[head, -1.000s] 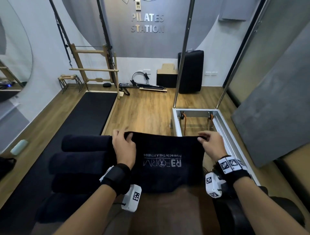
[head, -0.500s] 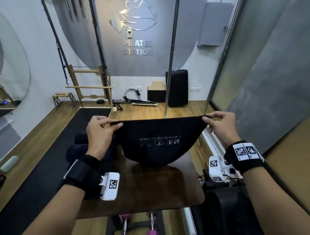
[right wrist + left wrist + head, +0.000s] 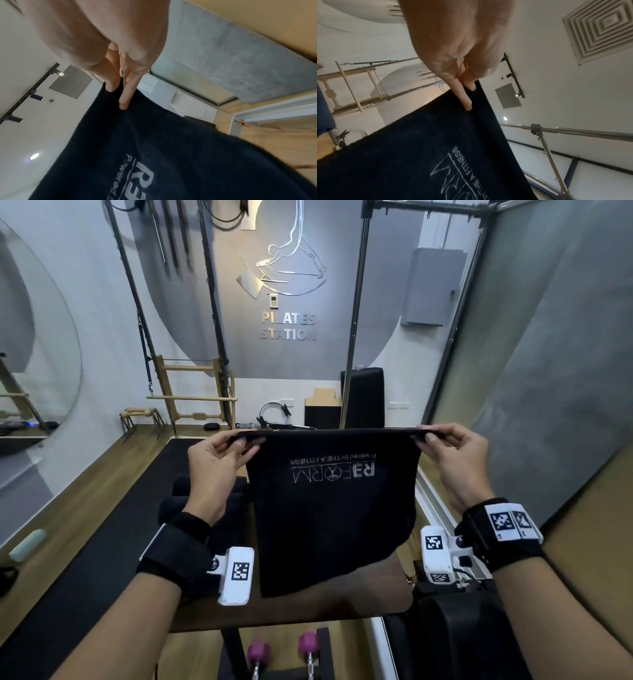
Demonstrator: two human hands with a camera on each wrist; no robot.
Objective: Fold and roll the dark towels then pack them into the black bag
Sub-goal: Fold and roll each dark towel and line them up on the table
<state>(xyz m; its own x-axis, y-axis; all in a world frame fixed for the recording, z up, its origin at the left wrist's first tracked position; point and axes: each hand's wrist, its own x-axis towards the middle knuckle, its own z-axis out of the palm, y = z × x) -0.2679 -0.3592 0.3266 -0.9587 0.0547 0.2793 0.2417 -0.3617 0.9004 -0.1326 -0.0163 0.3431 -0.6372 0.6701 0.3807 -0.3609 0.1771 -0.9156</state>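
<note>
A dark towel with a pale printed logo hangs in the air over the brown table, its top edge pulled taut. My left hand pinches its top left corner and my right hand pinches its top right corner. The left wrist view shows my left hand pinching the towel between thumb and fingers. In the right wrist view my right hand pinches the towel the same way. Several rolled dark towels lie left of the table behind my left wrist. The black bag sits low at the right.
Two purple dumbbells stand under the table's near edge. A black mat covers the wooden floor at the left. A metal frame with upright poles stands ahead and to the right, and a grey panel lines the right side.
Both hands have raised the towel from lying flat on the table to hanging in the air, and pulled its top edge straight between them.
</note>
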